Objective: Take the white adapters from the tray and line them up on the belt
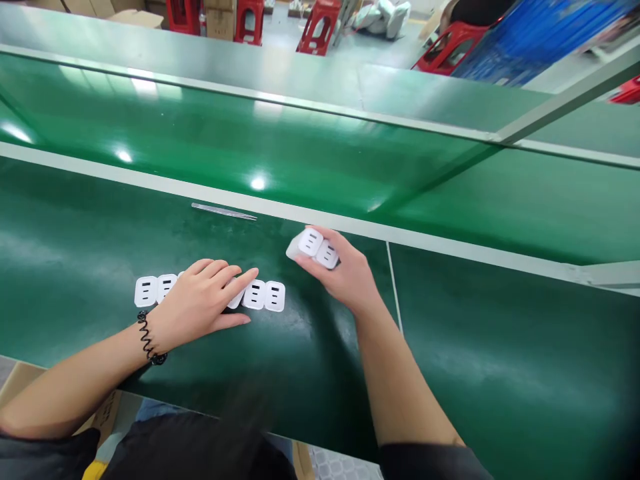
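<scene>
A row of white USB chargers [255, 295] stands on the green bench, port faces up, each with a wide slot and two smaller ones. My left hand [200, 293] lies across the middle of that row, fingers stretched out and thumb apart, hiding some of the chargers. One charger by its fingertips looks tilted against its neighbour. Off to the right, my right hand [343, 263] is closed around two white USB chargers [311, 242] pressed side by side. Their port faces turn toward me, and the side of one shows at the left.
Metal tweezers [223, 211] lie beyond the row, near a pale rail [340, 223] along the bench's back. Behind it rises a shiny green panel [210, 127] with a metal frame. Red stools [320, 27] and cardboard boxes [220, 20] stand farther off. A person sits at upper right.
</scene>
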A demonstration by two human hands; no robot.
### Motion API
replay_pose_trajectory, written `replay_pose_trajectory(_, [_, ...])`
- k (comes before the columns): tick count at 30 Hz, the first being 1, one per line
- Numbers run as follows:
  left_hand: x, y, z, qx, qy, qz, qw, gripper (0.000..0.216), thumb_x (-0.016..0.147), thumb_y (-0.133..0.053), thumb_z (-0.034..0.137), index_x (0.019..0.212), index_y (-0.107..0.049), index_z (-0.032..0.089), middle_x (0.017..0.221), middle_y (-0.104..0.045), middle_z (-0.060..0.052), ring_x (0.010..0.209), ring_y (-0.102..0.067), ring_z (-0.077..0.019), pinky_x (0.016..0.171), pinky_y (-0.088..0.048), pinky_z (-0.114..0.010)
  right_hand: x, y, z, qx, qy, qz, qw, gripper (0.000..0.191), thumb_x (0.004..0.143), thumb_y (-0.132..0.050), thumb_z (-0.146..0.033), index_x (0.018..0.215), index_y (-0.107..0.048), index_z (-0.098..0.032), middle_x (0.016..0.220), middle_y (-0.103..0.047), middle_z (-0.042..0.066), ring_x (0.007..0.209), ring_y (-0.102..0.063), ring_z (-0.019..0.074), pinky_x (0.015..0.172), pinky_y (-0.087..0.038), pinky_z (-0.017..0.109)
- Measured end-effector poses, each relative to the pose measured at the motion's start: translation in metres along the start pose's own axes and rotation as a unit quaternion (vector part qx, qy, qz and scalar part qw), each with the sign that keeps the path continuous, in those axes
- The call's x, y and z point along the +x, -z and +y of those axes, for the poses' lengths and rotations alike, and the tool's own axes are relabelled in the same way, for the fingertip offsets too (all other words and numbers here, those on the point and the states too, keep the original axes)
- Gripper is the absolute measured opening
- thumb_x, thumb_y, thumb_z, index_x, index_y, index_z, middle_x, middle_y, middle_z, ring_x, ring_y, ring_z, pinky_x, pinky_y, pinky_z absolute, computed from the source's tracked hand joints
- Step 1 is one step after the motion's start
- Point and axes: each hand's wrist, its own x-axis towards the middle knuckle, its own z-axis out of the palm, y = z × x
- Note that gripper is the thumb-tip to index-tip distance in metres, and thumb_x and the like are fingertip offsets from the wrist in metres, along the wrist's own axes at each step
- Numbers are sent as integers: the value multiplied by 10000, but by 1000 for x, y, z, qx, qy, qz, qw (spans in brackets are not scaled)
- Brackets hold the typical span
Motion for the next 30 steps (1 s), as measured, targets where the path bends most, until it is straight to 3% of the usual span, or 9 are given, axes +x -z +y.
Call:
replay_pose_trajectory(5, [-3, 8, -11, -56, -14, -25, 998, 754, 838, -747, 467, 1456, -417, 186, 1364, -589, -111, 1206, -569, -285, 1031, -428, -428, 27, -22, 13, 11, 16, -26, 999, 545, 787, -710, -438, 1266, -584, -211, 1194, -677, 104, 1034, -640, 265, 926, -514, 450])
replay_pose_trajectory(8, [-3, 12, -20, -110, -31, -58, 992, 727, 853, -740, 372, 1466, -387, 208, 1443, -537, -91, 1266, -537, -256, 1073, -406, -404, 15, -15, 10, -13, 59, 22, 998, 716, 778, -729, -465, 1402, -474, -226, 1343, -594, 136, 1160, -586, 303, 982, -485, 508])
replay_pose_trajectory(11, [-2, 14, -24, -144, -32, -86, 985, 643, 886, -690, 285, 1455, -397, 220, 1436, -551, -76, 1258, -550, -231, 1042, -424, -375, -11, -1, -12, -19, 115, 74, 990, 592, 875, -657, -419, 1412, -459, -265, 1332, -594, 124, 1174, -584, 291, 953, -509, 493])
replay_pose_trajectory(13, [-2, 13, -24, -149, -26, -94, 984, 621, 895, -674, 258, 1452, -401, 221, 1406, -578, -73, 1229, -570, -225, 1018, -433, -367, -29, 2, -30, -15, 171, 19, 985, 496, 908, -636, -388, 1370, -499, -268, 1283, -621, 114, 1178, -593, 281, 955, -524, 472])
replay_pose_trajectory(16, [-2, 11, -25, -154, -24, -87, 984, 706, 866, -716, 279, 1474, -363, 216, 1401, -576, -81, 1235, -567, -232, 1034, -423, -375, -46, -7, -51, -51, 235, -95, 966, 570, 881, -688, -431, 1385, -485, -256, 1317, -612, 121, 1233, -571, 295, 1018, -506, 491])
replay_pose_trajectory(20, [-2, 13, -29, -171, -20, -97, 980, 745, 843, -730, 261, 1474, -339, 201, 1360, -600, -81, 1221, -575, -236, 1017, -437, -386, -52, -30, -58, -82, 233, -104, 964, 620, 884, -679, -474, 1409, -437, -251, 1314, -625, 121, 1196, -601, 291, 989, -527, 493])
replay_pose_trajectory(26, [2, 12, -34, -177, 5, -101, 979, 517, 899, -644, 266, 1370, -445, 192, 1241, -662, -76, 1092, -641, -223, 890, -486, -348, -48, -49, -55, -98, 226, -69, 967, 551, 903, -657, -453, 1373, -477, -228, 1228, -685, 111, 1073, -663, 274, 901, -543, 443])
replay_pose_trajectory(30, [1, 9, -33, -167, 19, -93, 981, 478, 897, -671, 326, 1317, -483, 200, 1241, -660, -79, 1096, -644, -228, 894, -487, -341, -49, -55, -56, -124, 230, -43, 964, 467, 906, -648, -453, 1296, -557, -212, 1110, -729, 95, 937, -682, 264, 823, -524, 421])
